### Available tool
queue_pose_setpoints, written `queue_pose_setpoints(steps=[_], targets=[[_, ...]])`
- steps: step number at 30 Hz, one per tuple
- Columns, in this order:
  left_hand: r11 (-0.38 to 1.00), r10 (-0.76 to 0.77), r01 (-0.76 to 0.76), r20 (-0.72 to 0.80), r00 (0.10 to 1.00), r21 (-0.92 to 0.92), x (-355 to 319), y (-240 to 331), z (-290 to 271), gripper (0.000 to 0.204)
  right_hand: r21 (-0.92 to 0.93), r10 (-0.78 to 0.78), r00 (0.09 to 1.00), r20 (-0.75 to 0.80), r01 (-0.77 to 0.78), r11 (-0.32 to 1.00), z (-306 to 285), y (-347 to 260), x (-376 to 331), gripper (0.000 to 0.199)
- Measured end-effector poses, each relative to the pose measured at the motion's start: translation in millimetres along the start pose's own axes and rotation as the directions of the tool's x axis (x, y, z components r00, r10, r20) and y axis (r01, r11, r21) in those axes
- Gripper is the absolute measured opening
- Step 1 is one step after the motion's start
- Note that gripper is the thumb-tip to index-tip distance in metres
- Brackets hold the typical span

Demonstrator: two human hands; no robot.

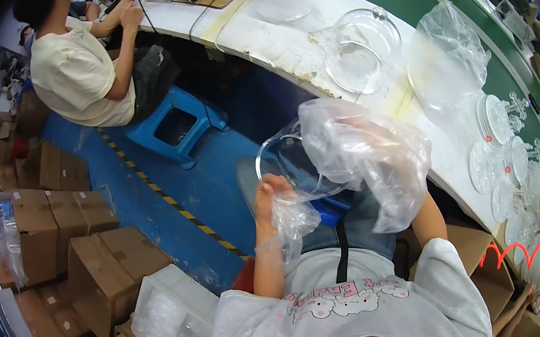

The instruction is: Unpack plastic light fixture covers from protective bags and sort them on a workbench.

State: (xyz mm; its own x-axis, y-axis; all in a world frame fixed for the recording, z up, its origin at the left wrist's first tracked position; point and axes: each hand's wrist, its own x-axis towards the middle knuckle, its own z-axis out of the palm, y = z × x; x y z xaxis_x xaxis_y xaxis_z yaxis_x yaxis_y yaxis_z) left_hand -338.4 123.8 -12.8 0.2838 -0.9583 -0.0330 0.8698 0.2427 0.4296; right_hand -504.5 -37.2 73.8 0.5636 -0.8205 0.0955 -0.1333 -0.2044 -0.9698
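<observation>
My left hand (271,194) is closed round the near rim of a clear round plastic cover (281,161), held tilted above my lap. A crumpled clear plastic film (297,219) hangs by my left wrist. On the right, a clear plastic bag (341,138) is bunched up against the cover's right side and overlaps it. My right hand (398,143) shows only faintly through the bag, which it grips; the separate fingers are blurred by the film. Whether part of the cover is inside the bag, I cannot tell.
On the white table (281,47) lie a clear round lid (363,47), bagged pieces (449,53) and several clear discs and stands (496,125). Cardboard boxes (116,270) are stacked at left. A co-worker (76,71) sits beyond a blue stool (172,123). A red coiled hose (533,253) hangs at right.
</observation>
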Motion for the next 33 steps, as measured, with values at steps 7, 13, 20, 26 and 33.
queue_pose_setpoints(steps=[7, 13, 20, 26, 33], targets=[[0.991, 0.013, 0.018, -0.228, 0.974, 0.132, -3.1, -1.8, -9.9, 0.037, -0.226, -0.103, 0.988, -0.114, 0.075, 0.971, 11.1, -5.9, -12.1, 0.038], [0.996, 0.053, -0.037, -0.202, 0.978, 0.081, -6.9, 5.8, -15.5, 0.034, 0.312, -0.032, 0.994, 0.108, -0.003, 0.95, 21.0, -33.5, -34.0, 0.062], [0.967, 0.044, -0.001, -0.166, 0.985, 0.253, -26.2, 23.4, -26.5, 0.036, -0.14, -0.028, 0.969, 0.246, 0.064, 0.988, 12.1, -39.1, -19.6, 0.059], [0.998, -0.024, 0.026, -0.038, 0.999, 0.057, -44.8, 21.6, -72.9, 0.037, 0.013, 0.109, 0.847, 0.52, -0.135, 0.991, 16.0, -36.4, -17.8, 0.069], [0.994, -0.084, 0.096, -0.205, 0.975, 0.049, -27.1, 10.8, -67.9, 0.034, -0.055, 0.142, 0.952, 0.271, -0.132, 0.99, 20.4, 39.6, -41.4, 0.061]])
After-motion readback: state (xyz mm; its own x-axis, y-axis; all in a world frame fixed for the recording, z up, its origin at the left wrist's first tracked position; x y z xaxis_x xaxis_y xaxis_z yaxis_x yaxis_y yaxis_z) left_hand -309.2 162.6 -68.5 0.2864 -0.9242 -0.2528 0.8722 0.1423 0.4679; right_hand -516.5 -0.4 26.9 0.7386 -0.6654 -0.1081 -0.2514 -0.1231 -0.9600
